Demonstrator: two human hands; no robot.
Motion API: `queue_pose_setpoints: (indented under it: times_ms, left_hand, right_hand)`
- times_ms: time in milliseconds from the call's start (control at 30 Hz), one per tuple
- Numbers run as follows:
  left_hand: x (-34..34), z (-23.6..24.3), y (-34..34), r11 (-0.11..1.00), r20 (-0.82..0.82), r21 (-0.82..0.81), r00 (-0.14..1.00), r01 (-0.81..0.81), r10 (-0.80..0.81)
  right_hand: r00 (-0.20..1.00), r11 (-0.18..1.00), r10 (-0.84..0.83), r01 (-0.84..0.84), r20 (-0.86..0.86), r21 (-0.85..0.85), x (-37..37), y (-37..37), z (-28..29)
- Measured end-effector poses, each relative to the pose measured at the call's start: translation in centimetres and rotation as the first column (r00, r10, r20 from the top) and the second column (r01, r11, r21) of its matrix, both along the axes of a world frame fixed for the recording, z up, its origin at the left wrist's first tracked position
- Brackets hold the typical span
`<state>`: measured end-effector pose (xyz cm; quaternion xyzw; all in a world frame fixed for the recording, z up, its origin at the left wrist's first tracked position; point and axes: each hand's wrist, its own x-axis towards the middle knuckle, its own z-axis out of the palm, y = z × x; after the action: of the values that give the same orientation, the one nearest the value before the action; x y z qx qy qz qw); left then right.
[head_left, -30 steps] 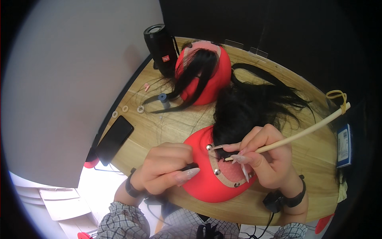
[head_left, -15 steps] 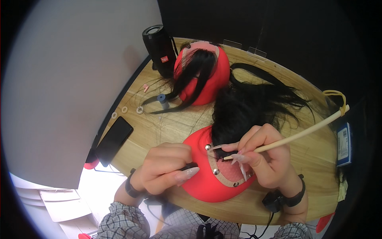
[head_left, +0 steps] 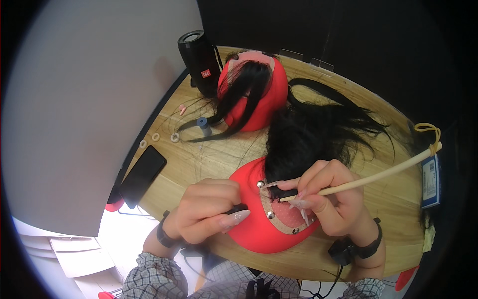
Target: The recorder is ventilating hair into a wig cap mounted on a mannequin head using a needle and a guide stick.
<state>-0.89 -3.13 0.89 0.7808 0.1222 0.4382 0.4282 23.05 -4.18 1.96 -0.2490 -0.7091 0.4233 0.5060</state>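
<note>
Between thumb and fingers of my right hand (head_left: 334, 197) is a slim pale hooking needle handle (head_left: 378, 174), its tip against pink mesh. That mesh (head_left: 289, 214) is pinned with round silver pins inside a beige band on a red head form (head_left: 249, 234). Long black hair (head_left: 303, 134) spreads from the form's far side. My left hand (head_left: 209, 209) lies beside the red form, closed in a pinch on a small black lock of hair (head_left: 240, 208); most of the lock is hidden. A yellow elastic loop (head_left: 427, 127) hangs at the handle's far end.
Behind stands a second red head form (head_left: 276, 94) with black hair, next to a black cylindrical speaker (head_left: 199, 62). Towards the left lie a phone (head_left: 144, 174), several small rings (head_left: 156, 137) and a blue-grey spool (head_left: 203, 125). A blue-and-white box (head_left: 430, 182) is at the right edge.
The needle handle's far end has swung down and slightly right as my right hand tilted. Its tip stays at nearly the same spot on the mesh. My left hand has not visibly moved.
</note>
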Motion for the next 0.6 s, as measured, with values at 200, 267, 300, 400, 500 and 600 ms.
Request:
queue_pose_setpoints:
  times_ms: [200,267,300,400,500,600]
  left_hand:
    - [-0.12,-0.10,0.09,1.000,-0.004,0.000,1.000,0.016,-0.016]
    - [-0.11,-0.11,0.09,1.000,0.000,0.001,1.000,0.024,-0.024]
    - [-0.05,-0.09,0.06,1.000,0.004,0.002,1.000,0.016,-0.016]
    - [0.00,-0.10,0.03,1.000,0.006,0.005,1.000,0.007,-0.007]
    - [-0.08,-0.14,0.06,1.000,0.004,0.005,1.000,0.010,-0.010]
    - [-0.11,-0.13,0.10,1.000,0.001,0.006,1.000,0.020,-0.020]
  right_hand:
    - [1.000,1.000,-0.014,0.014,-0.008,0.000,-0.07,-0.06,-0.11]
    - [1.000,1.000,-0.018,0.018,-0.008,0.007,-0.07,-0.04,-0.13]
    - [1.000,1.000,-0.015,0.015,-0.001,0.012,-0.04,-0.01,-0.10]
    - [1.000,1.000,-0.005,0.005,0.004,0.010,0.04,0.05,-0.02]
    - [1.000,1.000,0.010,-0.011,-0.008,-0.015,0.10,0.04,0.08]
    - [0.999,0.999,0.014,-0.016,-0.029,-0.038,0.05,0.02,0.11]
